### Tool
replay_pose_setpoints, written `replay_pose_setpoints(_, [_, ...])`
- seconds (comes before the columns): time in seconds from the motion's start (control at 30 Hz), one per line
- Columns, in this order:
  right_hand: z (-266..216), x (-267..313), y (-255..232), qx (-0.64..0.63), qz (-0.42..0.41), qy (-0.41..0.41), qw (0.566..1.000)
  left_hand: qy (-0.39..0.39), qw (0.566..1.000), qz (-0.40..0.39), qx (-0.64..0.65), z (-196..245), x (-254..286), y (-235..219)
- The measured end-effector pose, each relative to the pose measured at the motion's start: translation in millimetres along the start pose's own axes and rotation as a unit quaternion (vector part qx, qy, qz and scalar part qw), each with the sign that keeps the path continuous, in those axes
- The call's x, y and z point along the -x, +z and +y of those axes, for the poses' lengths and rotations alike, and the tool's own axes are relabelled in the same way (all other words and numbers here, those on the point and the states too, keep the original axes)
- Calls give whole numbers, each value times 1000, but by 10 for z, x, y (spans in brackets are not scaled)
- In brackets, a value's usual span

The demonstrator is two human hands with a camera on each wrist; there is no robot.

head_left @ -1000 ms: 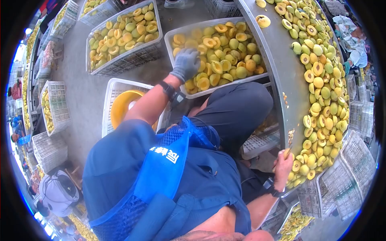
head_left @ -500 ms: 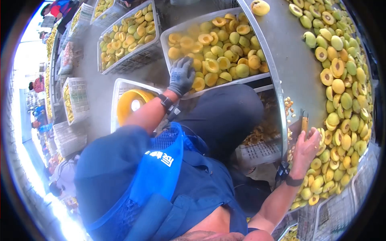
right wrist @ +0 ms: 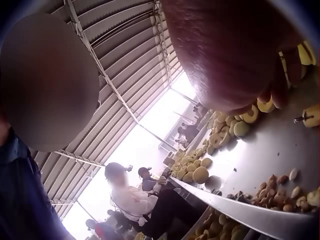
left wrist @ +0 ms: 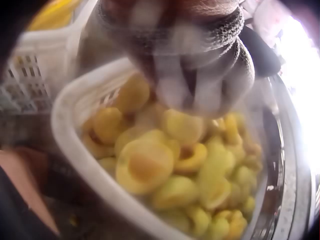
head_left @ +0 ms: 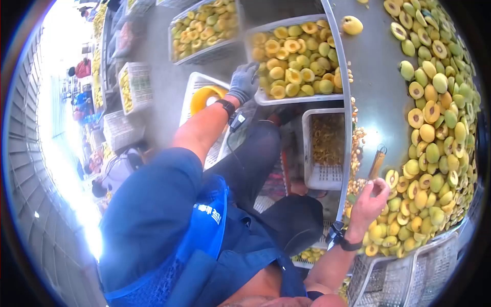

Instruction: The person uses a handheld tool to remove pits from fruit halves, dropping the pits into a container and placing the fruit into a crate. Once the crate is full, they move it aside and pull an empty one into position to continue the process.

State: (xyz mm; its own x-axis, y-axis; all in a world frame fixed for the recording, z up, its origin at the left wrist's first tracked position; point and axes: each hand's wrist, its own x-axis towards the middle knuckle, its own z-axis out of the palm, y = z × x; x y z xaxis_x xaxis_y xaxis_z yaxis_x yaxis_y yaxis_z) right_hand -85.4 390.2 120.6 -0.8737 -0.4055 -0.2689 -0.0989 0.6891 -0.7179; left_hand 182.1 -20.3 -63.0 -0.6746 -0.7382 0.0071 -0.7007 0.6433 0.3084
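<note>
Halved yellow-green fruits (head_left: pixel 293 76) fill a white crate (head_left: pixel 307 100). At the crate's left corner is the left hand (head_left: pixel 244 82), in a grey glove, its blurred fingers (left wrist: pixel 200 85) hanging over the fruit in the left wrist view; no fruit shows in its grip. The bare right hand (head_left: pixel 369 202) is over the metal table, fingers loosely bent, nothing visible between them. Just beyond its fingertips lies a small tool with a wooden handle (head_left: pixel 377 165), apart from the hand in the right wrist view (right wrist: pixel 311 116).
More halved fruits (head_left: pixel 432 153) are heaped along the table (head_left: pixel 376 102), with pits (head_left: pixel 356 138) by its raised edge. One fruit (head_left: pixel 352 25) lies alone. A crate with a yellow bowl (head_left: pixel 204 98) stands left of the knees, a crate of scraps (head_left: pixel 327 176) below the table edge.
The head view has shifted. The gloved hand has drawn back from over the fruit to the crate's corner. The right hand, earlier at the tool, has come off it, and the tool lies on the table.
</note>
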Motion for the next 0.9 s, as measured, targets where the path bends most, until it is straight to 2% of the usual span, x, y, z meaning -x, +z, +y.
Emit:
replay_pose_setpoints(0.07, [-38, 272, -203, -17, -19, 62, 998, -34, 999, -7, -24, -32, 135, -593])
replay_pose_setpoints(0.1, [-4, 462, -329, -18, -25, 61, 998, -39, 999, -7, -28, -108, 305, -890])
replay_pose_setpoints(0.17, [116, 833, -564, 38, -49, 108, 992, -165, 985, -59, 4, -188, 551, -1533])
replay_pose_setpoints(0.2, [203, 1024, -671, 32, -45, 101, 993, -185, 980, -69, -16, -136, 621, -1850])
replay_pose_setpoints(0.23, [323, 1243, -800, 49, -78, 134, 987, -207, 974, -80, -35, -89, 728, -2151])
replay_pose_setpoints(0.27, [471, 1471, -895, 66, -111, 167, 978, -247, 963, -94, -55, -352, 976, -2340])
replay_pose_setpoints(0.3, [666, 1696, -951, 64, -109, 160, 979, -289, 948, -109, -73, -604, 1283, -2512])
replay_pose_setpoints(0.37, [1125, 2096, -1135, 40, -126, 189, 973, -350, 923, -136, -76, -297, 1632, -3030])
replay_pose_setpoints(0.4, [1325, 2215, -1197, 37, -119, 176, 976, -349, 926, -123, -70, -214, 1821, -3126])
replay_pose_setpoints(0.47, [1649, 2542, -1323, 61, -137, 200, 968, -419, 896, -132, -60, -129, 2387, -3227])
replay_pose_setpoints(0.53, [1887, 2730, -1640, 109, -171, 173, 964, -393, 911, -114, -61, -254, 3126, -2929])
replay_pose_setpoints(0.6, [1963, 2791, -1818, 174, -197, 129, 956, -392, 907, -137, -69, 284, 3518, -3034])
replay_pose_setpoints(0.63, [2055, 2810, -1907, 172, -198, 124, 957, -394, 907, -132, -69, 309, 3738, -3044])
replay_pose_setpoints(0.7, [2278, 2731, -2143, 240, -266, -3, 933, -413, 892, -168, -69, 230, 4092, -3049])
replay_pose_setpoints(0.73, [2271, 2684, -2207, 223, -235, -34, 945, -421, 895, -136, -58, 222, 4247, -3128])
replay_pose_setpoints(0.77, [2252, 2609, -2290, 205, -219, 46, 953, -419, 896, -132, -56, 162, 4305, -3230])
replay_pose_setpoints(0.83, [2218, 2495, -2328, 121, -154, 143, 970, -442, 887, -126, -54, 30, 4415, -3380])
replay_pose_setpoints(0.9, [2373, 2325, -2260, 124, -154, 131, 971, -433, 895, -90, -61, -8, 4447, -3512])
